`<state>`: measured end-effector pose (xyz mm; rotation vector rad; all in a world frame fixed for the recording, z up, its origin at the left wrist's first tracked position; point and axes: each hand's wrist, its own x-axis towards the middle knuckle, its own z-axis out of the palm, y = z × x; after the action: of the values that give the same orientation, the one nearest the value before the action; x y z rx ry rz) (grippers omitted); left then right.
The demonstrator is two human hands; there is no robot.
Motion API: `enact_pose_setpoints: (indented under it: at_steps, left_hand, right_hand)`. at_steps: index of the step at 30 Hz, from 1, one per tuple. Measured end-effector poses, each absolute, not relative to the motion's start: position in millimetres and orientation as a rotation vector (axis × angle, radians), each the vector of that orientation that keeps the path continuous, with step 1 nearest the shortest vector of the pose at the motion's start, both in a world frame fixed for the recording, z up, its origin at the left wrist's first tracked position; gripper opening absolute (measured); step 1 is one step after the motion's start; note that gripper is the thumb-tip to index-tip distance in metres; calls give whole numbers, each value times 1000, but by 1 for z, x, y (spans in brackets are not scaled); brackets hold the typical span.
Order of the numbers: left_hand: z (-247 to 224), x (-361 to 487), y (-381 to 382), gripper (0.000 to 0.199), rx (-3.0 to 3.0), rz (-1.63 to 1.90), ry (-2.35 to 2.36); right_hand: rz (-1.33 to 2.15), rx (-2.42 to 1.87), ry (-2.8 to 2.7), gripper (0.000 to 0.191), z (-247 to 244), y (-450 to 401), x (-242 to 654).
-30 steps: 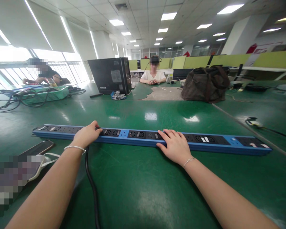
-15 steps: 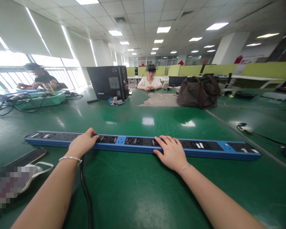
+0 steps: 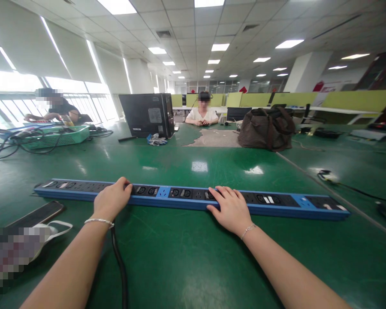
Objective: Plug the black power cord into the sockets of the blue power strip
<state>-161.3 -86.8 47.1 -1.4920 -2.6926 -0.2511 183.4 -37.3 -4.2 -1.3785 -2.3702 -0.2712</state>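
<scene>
Basket (image 3: 67, 138): cables (image 3: 19, 135), maybe more, poor view. Strip (image 3: 183, 201) flat on table (image 3: 167, 253), right hand (image 3: 230, 210) spread over it; left hand (image 3: 112, 201) curled on it, can't tell if pinching. Same spots on strip as a second ago.

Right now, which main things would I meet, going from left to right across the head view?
Green basket → left hand → work glove → right hand → blue power strip's right end.
</scene>
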Motion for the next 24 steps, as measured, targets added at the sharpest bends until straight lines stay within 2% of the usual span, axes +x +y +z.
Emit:
enact_pose_setpoints:
  at_steps: [5,10,12,19,24]
  left_hand:
    - [50,-163,-89,44,-1485,-395,-2696]
    - [89,-164,-118,46,-1123,-999,-2458]
    - [101,-165,-130,45,-1060,-1129,-2392]
    - [91,-164,-121,34,-1242,-1060,-2546]
    - [81,-149,-108,31,-1444,-1196,-2612]
  right_hand:
    - [-277,-1380,-2375,50,-4,-37,183]
    - [-283,-1377,-2370,50,-4,-36,183]
    - [-291,-1381,-2371,50,-5,-36,183]
    - [-301,-1380,-2366,50,-5,-37,183]
    - [-305,-1377,-2364,50,-5,-37,183]
